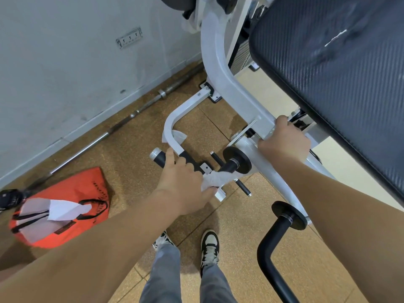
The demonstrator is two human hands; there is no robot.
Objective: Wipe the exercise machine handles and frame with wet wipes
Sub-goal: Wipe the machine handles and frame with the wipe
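Observation:
A white-framed exercise machine (220, 68) fills the upper right, with a black padded seat (341, 68). My left hand (183, 182) presses a crumpled white wet wipe (215, 179) against the black handle grip (192, 160) near its metal bracket. A second wipe (178, 136) hangs draped over the curved white bar above that handle. My right hand (284, 143) is closed around the white frame tube beside the seat. A black curved handle (271, 243) sticks out at the lower right.
An orange bag (87, 189) holding white wipe packs lies on the brown floor at the left. A steel barbell (113, 130) rests along the grey wall. My feet in black-and-white sneakers (209, 243) stand below the handle.

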